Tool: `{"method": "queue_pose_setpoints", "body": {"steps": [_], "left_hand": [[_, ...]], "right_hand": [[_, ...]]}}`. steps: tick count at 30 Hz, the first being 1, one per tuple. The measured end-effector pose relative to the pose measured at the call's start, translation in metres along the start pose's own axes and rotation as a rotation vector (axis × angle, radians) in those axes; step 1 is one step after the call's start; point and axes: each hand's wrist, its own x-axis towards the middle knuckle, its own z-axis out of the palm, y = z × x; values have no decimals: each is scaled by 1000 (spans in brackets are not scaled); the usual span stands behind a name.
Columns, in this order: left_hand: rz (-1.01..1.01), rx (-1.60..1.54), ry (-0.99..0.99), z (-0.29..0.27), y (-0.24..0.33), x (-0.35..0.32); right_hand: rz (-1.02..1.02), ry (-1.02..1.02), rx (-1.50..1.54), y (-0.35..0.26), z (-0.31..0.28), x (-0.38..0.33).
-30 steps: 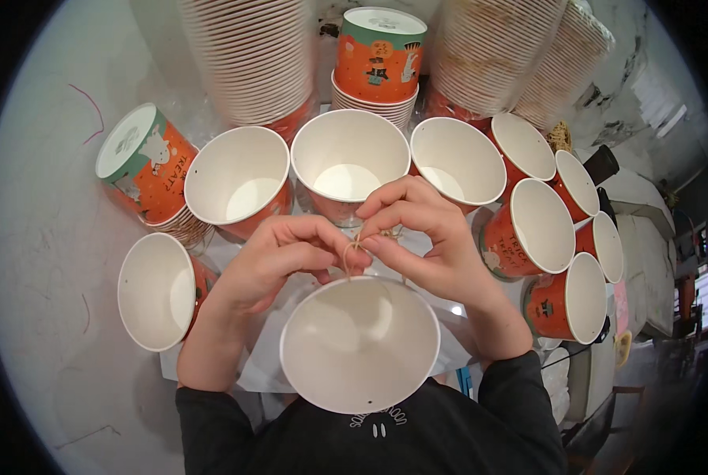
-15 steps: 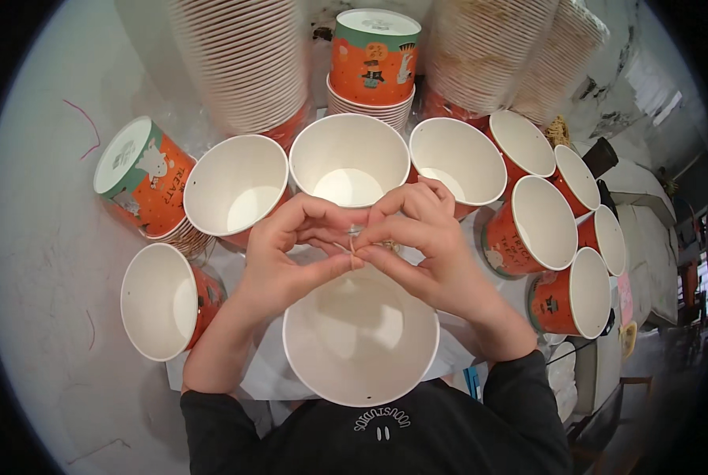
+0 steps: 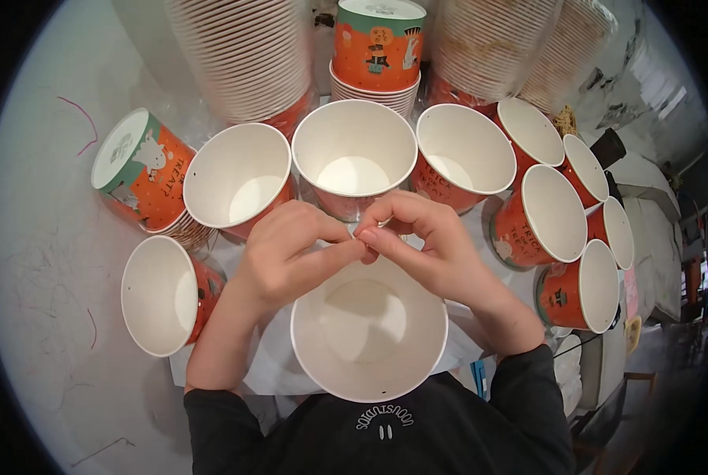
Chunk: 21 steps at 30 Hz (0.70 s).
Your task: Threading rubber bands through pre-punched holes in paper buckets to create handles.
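Right in front of me stands a white-lined paper bucket (image 3: 370, 348), open end up, with a small dark hole near its close rim. Over its far rim my left hand (image 3: 295, 249) and my right hand (image 3: 417, 241) meet, fingertips pinched together. Whatever they pinch is tiny and hidden by the fingers; half a second earlier a thin pale strand and a small clear bit showed there. The bucket's far rim lies behind my hands.
Orange printed paper buckets, such as one at left (image 3: 160, 297) and one at right (image 3: 554, 214), curve around me. Upside-down buckets (image 3: 379, 47) and tall wrapped stacks (image 3: 239, 59) stand behind. A blue object (image 3: 479, 378) lies by my right elbow. Red marks streak the white table (image 3: 61, 261).
My left fingers have curled in and my fingertips have come closer together, covering the thin strand that showed between them. The whole view has shifted slightly.
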Motion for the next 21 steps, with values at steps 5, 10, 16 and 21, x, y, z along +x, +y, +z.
{"method": "queue_pose_setpoints", "body": {"steps": [5, 10, 16, 21], "left_hand": [[31, 50, -2, 2, -3, -6], [55, 34, -9, -1, -1, -4], [52, 58, -3, 1, -2, -6], [-250, -192, -64, 3, 4, -1]], "right_hand": [[1, 4, -18, 2, 0, 0], [-54, -42, -65, 6, -3, 1], [-82, -65, -80, 6, -4, 2], [-123, -38, -198, 10, -2, 4]]}}
